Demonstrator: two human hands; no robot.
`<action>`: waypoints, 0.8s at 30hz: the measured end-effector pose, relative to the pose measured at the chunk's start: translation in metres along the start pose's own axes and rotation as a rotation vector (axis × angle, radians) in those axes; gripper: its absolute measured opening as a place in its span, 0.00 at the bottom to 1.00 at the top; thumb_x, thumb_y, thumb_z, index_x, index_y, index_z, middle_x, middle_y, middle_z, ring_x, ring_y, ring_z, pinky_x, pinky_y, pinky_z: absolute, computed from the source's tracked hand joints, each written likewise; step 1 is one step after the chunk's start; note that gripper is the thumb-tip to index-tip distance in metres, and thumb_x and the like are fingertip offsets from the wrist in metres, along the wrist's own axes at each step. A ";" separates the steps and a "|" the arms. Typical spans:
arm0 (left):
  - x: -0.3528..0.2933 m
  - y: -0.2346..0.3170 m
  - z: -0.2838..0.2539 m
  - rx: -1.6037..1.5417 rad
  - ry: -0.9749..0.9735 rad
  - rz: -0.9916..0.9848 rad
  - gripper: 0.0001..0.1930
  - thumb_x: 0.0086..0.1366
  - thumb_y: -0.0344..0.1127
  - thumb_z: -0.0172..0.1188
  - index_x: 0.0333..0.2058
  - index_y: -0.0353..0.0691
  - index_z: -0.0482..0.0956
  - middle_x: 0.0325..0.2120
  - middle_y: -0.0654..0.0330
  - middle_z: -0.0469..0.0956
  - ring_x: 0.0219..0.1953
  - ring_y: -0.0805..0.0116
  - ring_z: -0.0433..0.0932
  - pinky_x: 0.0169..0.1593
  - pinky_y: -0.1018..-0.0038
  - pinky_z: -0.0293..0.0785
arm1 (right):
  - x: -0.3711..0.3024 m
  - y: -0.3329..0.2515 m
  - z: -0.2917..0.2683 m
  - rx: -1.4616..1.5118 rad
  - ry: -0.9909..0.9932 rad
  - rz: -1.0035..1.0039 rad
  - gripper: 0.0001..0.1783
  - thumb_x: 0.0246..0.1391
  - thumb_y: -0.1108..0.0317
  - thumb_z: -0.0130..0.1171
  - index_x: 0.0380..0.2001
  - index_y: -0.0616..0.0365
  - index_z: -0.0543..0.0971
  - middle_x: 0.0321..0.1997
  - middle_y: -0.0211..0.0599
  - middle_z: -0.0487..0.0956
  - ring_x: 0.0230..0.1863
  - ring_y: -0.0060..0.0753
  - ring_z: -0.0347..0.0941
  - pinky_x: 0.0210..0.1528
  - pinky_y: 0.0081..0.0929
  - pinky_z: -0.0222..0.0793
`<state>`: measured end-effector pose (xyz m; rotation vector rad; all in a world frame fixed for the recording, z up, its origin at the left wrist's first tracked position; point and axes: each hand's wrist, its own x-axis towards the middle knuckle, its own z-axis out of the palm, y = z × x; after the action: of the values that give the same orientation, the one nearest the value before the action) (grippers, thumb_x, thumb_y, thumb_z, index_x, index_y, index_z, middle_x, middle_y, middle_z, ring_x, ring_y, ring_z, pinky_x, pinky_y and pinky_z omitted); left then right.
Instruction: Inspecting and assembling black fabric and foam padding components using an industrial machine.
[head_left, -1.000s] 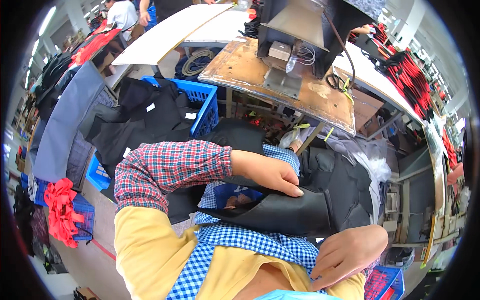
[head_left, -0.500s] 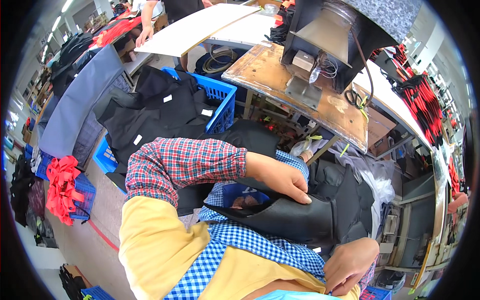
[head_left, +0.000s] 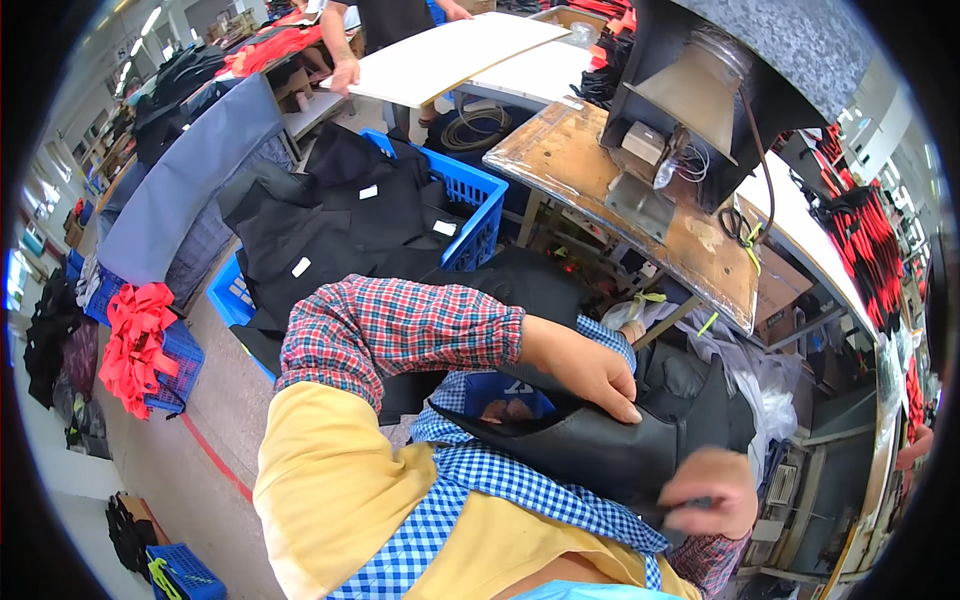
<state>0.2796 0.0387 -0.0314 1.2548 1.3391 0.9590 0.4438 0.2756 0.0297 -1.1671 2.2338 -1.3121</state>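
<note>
Across my lap, over a blue-and-white checked apron (head_left: pixel 540 490), lies a smooth black sheet-like piece (head_left: pixel 610 450), its near-left part gaping open along an edge. My left hand (head_left: pixel 598 380) is closed on the upper edge of this black piece, thumb and fingers pinching it. Just right of the piece, my right hand (head_left: pixel 712 492) is smeared by motion, its fingers curled. A small dark spot shows between those fingers, too blurred to name. More black pieces (head_left: pixel 690 385) lie bunched beyond my left hand.
Ahead on the left, a blue plastic crate (head_left: pixel 480 215) is heaped with black pieces (head_left: pixel 340 220). A wooden worktable (head_left: pixel 560 150) carries a metal hood (head_left: pixel 690 85) and black-handled scissors (head_left: pixel 738 228). Red strips (head_left: pixel 138 335) top another crate at left. At the back a person holds a white board (head_left: pixel 450 60).
My right hand has lifted from the apron up toward the black piece's right end. My left hand keeps its pinch. The whole view has shifted slightly.
</note>
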 end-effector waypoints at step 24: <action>0.145 -0.103 0.035 1.115 0.638 0.891 0.14 0.67 0.36 0.50 0.47 0.37 0.75 0.47 0.47 0.76 0.48 0.54 0.76 0.53 0.62 0.72 | -0.123 0.140 0.063 -0.427 1.565 0.356 0.18 0.62 0.62 0.51 0.50 0.62 0.75 0.59 0.43 0.71 0.57 0.47 0.67 0.63 0.37 0.61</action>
<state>0.3060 0.1646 -0.1596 2.7010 1.9553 1.3144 0.4892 0.3682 -0.1378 0.6272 3.5345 -1.9022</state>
